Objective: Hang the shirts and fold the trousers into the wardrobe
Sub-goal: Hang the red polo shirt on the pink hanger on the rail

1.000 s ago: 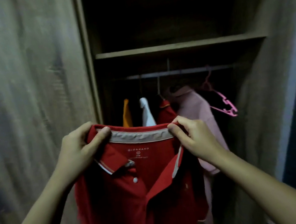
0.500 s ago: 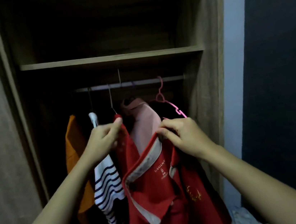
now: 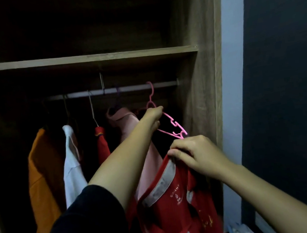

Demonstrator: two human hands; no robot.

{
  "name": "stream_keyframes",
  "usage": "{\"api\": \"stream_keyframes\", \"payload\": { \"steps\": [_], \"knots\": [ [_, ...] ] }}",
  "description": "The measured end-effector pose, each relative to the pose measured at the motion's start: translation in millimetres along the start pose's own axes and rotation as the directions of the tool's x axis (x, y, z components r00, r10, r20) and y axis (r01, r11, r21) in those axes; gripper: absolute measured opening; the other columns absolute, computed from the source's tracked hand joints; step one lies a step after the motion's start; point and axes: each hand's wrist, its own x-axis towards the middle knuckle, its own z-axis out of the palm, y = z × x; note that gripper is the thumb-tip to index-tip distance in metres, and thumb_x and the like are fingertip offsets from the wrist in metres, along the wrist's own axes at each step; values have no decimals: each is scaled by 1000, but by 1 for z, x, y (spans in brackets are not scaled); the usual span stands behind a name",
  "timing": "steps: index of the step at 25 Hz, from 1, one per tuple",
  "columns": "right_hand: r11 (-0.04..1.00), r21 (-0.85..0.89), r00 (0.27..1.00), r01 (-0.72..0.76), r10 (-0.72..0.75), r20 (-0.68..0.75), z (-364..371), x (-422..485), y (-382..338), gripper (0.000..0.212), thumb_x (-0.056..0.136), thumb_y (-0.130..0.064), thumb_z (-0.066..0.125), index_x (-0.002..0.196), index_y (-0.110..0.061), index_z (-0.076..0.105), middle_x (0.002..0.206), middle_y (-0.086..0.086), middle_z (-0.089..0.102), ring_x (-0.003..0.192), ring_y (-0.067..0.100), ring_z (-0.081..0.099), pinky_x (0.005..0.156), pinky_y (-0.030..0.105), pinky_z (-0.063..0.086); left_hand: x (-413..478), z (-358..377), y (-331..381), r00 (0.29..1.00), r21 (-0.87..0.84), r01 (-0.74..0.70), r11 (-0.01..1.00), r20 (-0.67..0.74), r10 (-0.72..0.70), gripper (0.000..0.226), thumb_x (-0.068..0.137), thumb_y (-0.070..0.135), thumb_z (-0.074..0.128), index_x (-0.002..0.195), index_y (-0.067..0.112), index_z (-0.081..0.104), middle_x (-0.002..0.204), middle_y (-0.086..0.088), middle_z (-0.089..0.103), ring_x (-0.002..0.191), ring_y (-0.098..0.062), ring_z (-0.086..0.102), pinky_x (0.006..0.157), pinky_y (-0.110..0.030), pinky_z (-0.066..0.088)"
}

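Red soft cloth of polo shirt (image 3: 173,211), creased, with flat pale collar band, hung in lower centre of frame, before wood-grain wardrobe (image 3: 204,90). Was pinched at collar top by right hand (image 3: 193,156), fingers curled. Half a second earlier was held at collar by both hands; since then let go with left hand (image 3: 153,116), reached up to centre and grasped thin pink plastic hanger (image 3: 173,122), hooked on round metal rail (image 3: 125,88). Hung with long axis near vertical, collar up, hem beyond bottom edge.
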Motion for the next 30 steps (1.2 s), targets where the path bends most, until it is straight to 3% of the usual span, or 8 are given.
{"api": "stream_keyframes", "payload": {
  "steps": [3, 6, 8, 12, 17, 21, 25, 30],
  "knots": [
    [999, 39, 1000, -21, 21, 16, 0, -6, 10, 41, 89, -55, 34, 91, -27, 64, 83, -9, 67, 79, 5, 62, 73, 35, 50, 21, 18, -7, 996, -73, 78, 994, -26, -80, 32, 97, 15, 42, 125, 2, 49, 103, -9, 56, 86, -19, 50, 86, -30, 43],
    [998, 56, 1000, -26, 25, 16, 2, -10, 16, 43, 89, -58, 34, 91, -27, 63, 83, -11, 66, 80, 4, 61, 73, 33, 50, 37, 30, -10, 997, -201, 58, 978, -32, -66, 15, 91, -1, 46, 103, 2, 55, 88, -13, 58, 68, -19, 60, 67, -28, 53],
    [997, 71, 999, -28, 26, 29, 4, -12, 18, 47, 89, -63, 31, 92, -27, 61, 83, -11, 65, 80, 5, 61, 72, 33, 50, 56, 31, -9, 998, -268, 19, 963, -56, -35, 28, 86, -11, 45, 110, -1, 54, 97, -17, 61, 75, -27, 62, 68, -33, 56],
    [997, 70, 999, -28, 25, 42, 11, -11, 20, 52, 88, -66, 26, 92, -27, 59, 83, -11, 64, 79, 5, 60, 72, 33, 50, 57, 22, 5, 999, -363, -3, 932, -34, -10, 32, 87, -16, 39, 98, 10, 53, 77, -7, 55, 60, -17, 53, 36, -21, 48],
    [1000, 30, 997, -11, 9, 71, 19, -9, 11, 57, 87, -69, 22, 90, -25, 58, 83, -10, 64, 79, 6, 60, 72, 34, 49, 35, 9, 10, 1000, -367, 15, 930, 19, -8, 30, 85, -22, 38, 104, -2, 48, 75, -13, 51, 56, -17, 57, 38, -24, 51],
    [1000, 11, 993, 10, -11, 116, 25, -11, -3, 57, 86, -68, 26, 89, -23, 60, 82, -7, 65, 79, 8, 62, 71, 33, 49, -15, -17, 9, 989, -379, 117, 918, 126, -75, 22, 89, -21, 31, 78, -8, 46, 76, -15, 50, 65, -16, 52, 37, -23, 50],
    [997, 33, 959, 65, -72, 274, 34, -22, -30, 35, 88, -54, 43, 93, -20, 52, 84, -5, 61, 80, 8, 57, 68, 24, 41, -68, -75, -3, 975, -318, 199, 927, 157, -156, 28, 89, -12, 22, 72, -1, 43, 67, -11, 48, 48, -11, 45, 30, -13, 33],
    [985, 80, 832, 155, -174, 526, 37, -20, -69, 4, 87, -18, 61, 90, -18, 60, 93, 0, 58, 89, 11, 55, 80, 21, 43, -137, -178, -9, 964, -147, 201, 968, 204, -170, 20, 60, 4, 35, 72, 11, 49, 47, 5, 32, 28, -4, 21, 32, -9, 15]
  ]
}}
